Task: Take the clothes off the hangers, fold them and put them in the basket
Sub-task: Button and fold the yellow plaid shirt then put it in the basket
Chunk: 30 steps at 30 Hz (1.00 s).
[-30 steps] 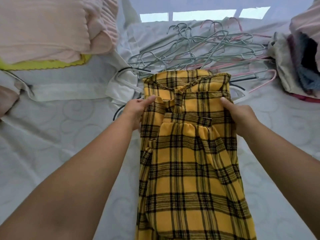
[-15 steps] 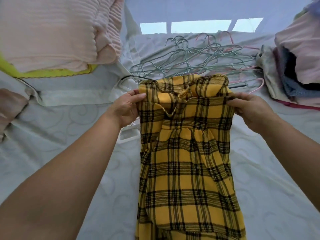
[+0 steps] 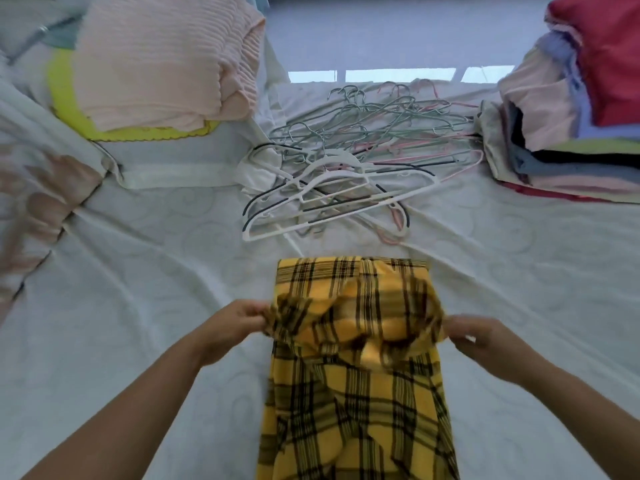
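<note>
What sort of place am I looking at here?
Probably a bedroom at home. The work surface looks like a bed under a quilted white sheet. On it lie a pile of empty hangers, a stack of folded clothes at the right, and a yellow plaid garment mid-fold.

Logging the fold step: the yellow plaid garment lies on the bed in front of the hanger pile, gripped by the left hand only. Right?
No: the head view shows the left hand and the right hand each pinching a side edge of the yellow plaid garment. It does lie on the bed in front of the hanger pile.
</note>
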Motion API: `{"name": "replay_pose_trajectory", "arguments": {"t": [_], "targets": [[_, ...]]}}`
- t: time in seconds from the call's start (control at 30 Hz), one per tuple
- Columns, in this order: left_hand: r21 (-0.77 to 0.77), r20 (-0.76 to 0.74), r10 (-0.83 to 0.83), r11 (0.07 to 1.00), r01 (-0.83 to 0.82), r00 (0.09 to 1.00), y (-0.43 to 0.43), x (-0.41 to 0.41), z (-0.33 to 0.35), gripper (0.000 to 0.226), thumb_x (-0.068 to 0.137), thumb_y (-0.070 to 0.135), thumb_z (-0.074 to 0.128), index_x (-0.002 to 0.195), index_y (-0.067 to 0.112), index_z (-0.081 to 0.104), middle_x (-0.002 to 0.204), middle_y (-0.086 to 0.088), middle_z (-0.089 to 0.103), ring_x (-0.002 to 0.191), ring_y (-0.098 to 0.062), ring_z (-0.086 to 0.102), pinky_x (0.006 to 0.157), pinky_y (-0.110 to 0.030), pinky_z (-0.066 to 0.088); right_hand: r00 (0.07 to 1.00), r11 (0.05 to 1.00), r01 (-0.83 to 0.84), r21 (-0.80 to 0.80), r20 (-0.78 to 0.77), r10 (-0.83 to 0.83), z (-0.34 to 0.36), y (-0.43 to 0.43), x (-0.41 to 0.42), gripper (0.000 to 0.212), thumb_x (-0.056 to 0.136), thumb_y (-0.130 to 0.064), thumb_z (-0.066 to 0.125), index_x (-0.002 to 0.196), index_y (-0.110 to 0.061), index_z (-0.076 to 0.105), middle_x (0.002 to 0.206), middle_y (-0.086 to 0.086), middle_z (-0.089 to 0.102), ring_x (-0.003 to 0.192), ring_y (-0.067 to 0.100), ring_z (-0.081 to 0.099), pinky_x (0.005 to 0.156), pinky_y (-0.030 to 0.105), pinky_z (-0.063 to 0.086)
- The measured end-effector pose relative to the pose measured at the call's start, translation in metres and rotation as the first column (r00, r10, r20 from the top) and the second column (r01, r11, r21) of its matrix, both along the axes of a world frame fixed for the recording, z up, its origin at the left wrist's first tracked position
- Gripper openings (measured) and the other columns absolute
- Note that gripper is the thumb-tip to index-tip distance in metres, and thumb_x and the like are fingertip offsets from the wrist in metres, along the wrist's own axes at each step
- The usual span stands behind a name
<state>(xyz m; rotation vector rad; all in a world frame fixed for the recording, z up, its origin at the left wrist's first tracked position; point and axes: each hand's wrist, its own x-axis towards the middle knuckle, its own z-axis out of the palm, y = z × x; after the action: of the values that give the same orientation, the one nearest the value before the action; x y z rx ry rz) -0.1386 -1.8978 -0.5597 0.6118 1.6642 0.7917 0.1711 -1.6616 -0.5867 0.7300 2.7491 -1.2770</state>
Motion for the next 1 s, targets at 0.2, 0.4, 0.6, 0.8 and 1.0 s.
{"name": "replay_pose_trajectory", "arguments": {"t": [0.2, 0.4, 0.6, 0.8, 1.0], "targets": [[-0.156, -0.132, -0.040, 0.988, 0.019, 0.990, -0.038, 0.044, -0.016, 0.036, 0.088, -0.010, 0.038, 0.081, 0.006, 0.069, 0.108, 0.004, 0.066, 0.101, 0.002, 0.057, 0.103, -0.026, 0.038, 0.999, 0.934, 0.029, 0.356, 0.018, -0.038, -0.029, -0.041, 0.035, 0.047, 0.055, 0.021, 0.073, 0.076, -0.021, 0.076, 0.082, -0.005, 0.074, 0.074, 0.012, 0.070, 0.069, 0.026, 0.058], [0.123, -0.707, -0.010, 0.983, 0.138, 0.707, 0.017, 0.073, -0.028, 0.034, 0.094, 0.016, 0.045, 0.126, 0.022, 0.056, 0.142, 0.005, 0.044, 0.133, -0.013, 0.038, 0.112, -0.037, 0.028, 0.947, 0.850, 0.310, 0.426, -0.222, -0.233, -0.016, -0.053, -0.026, 0.016, 0.080, -0.006, 0.062, 0.093, -0.009, 0.071, 0.089, 0.007, 0.062, 0.083, 0.026, 0.057, 0.066, 0.034, 0.047], [-0.382, -0.765, -0.560, 0.792, 0.477, 0.318, 0.046, 0.106, -0.068, 0.065, 0.074, 0.068, -0.016, 0.134, 0.043, -0.023, 0.143, 0.015, -0.035, 0.133, -0.013, -0.037, 0.108, -0.051, -0.024, 0.989, 0.822, -0.005, 0.569, 0.125, -0.080, -0.071, -0.089, -0.052, 0.054, 0.097, -0.054, 0.018, 0.145, -0.031, 0.028, 0.154, 0.004, 0.025, 0.142, 0.022, 0.019, 0.112, 0.043, 0.018], [-0.347, -0.840, -0.488, 0.819, 0.456, 0.237, 0.036, 0.108, -0.125, 0.065, 0.089, 0.069, 0.001, 0.145, 0.036, 0.003, 0.157, 0.005, -0.004, 0.145, -0.020, -0.008, 0.110, -0.059, -0.003, 0.955, 0.808, -0.039, 0.587, 0.260, -0.143, -0.115, -0.092, -0.039, 0.061, 0.096, -0.057, 0.009, 0.146, -0.026, 0.025, 0.155, 0.010, 0.020, 0.144, 0.025, 0.016, 0.111, 0.052, 0.018], [-0.202, -0.914, -0.333, 0.869, 0.451, 0.232, 0.032, 0.107, -0.149, 0.061, 0.093, 0.064, 0.008, 0.145, 0.034, 0.015, 0.158, 0.007, -0.005, 0.146, -0.020, -0.005, 0.110, -0.058, 0.003, 0.965, 0.805, -0.027, 0.593, 0.225, -0.133, -0.120, -0.088, -0.043, 0.060, 0.096, -0.055, 0.011, 0.145, -0.025, 0.027, 0.154, 0.011, 0.024, 0.142, 0.026, 0.019, 0.113, 0.050, 0.015]]}}
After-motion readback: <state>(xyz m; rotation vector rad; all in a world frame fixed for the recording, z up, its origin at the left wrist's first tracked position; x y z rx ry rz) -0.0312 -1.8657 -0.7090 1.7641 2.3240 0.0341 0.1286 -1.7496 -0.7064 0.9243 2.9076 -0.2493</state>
